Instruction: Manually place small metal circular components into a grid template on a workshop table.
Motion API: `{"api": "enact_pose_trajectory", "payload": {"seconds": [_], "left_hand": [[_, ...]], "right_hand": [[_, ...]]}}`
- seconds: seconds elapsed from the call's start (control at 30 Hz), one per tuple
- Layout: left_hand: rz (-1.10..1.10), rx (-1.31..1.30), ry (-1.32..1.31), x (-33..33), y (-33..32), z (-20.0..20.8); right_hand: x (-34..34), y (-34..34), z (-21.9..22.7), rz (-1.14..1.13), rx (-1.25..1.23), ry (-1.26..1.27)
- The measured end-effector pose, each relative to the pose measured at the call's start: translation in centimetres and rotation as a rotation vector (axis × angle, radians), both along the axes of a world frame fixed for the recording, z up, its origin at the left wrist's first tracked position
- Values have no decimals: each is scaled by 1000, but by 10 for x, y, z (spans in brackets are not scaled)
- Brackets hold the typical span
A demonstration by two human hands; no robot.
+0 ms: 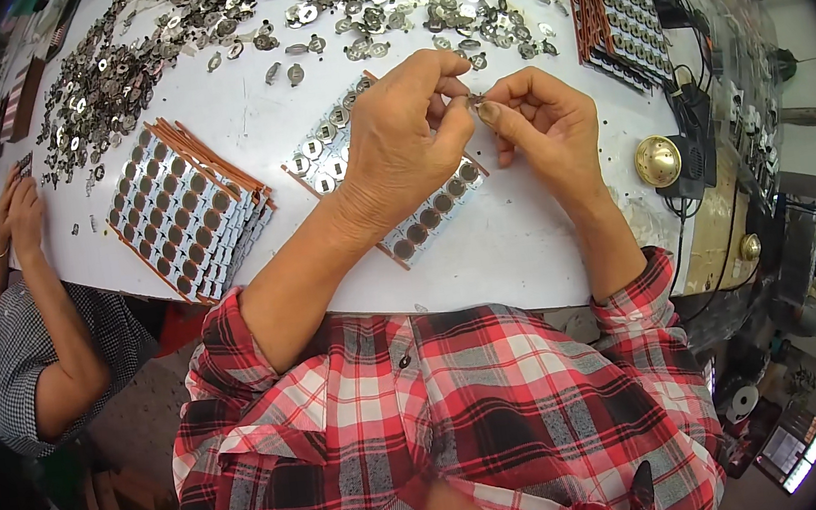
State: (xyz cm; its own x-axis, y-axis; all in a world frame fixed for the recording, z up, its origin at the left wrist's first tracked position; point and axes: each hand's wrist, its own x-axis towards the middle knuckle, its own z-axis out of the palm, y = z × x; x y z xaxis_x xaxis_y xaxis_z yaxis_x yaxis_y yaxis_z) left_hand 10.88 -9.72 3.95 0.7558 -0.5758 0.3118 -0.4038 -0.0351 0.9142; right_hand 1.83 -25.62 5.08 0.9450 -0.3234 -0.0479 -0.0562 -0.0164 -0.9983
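Note:
My left hand is above a circuit board panel, its thumb and fingers closed in a pinch; whatever lies between those fingertips is hidden. Close beside it, my right hand pinches a small metal clip between thumb and forefinger, and the fingertips of both hands nearly meet there. Shiny metal clips sit on the panel's upper left part, partly covered by my left hand and forearm. Along its lower right part, bare dark round pads show.
Loose metal clips are heaped across the far table. Stacks of panels stand at left and far right. A brass-coloured dome sits by black cables at right. Another person's hands rest at the table's left edge.

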Motion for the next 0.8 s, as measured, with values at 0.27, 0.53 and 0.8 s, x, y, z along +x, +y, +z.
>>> {"api": "enact_pose_trajectory", "payload": {"seconds": [0.27,0.53,0.8], "left_hand": [[29,14,-297,4,-2,-7],[32,-33,-132,2,-3,-9],[16,-66,48,4,-6,-5]], "right_hand": [[-3,-4,1,-6,-56,13],[3,5,-1,-4,-1165,-503],[0,1,4,-15,248,96]]}}
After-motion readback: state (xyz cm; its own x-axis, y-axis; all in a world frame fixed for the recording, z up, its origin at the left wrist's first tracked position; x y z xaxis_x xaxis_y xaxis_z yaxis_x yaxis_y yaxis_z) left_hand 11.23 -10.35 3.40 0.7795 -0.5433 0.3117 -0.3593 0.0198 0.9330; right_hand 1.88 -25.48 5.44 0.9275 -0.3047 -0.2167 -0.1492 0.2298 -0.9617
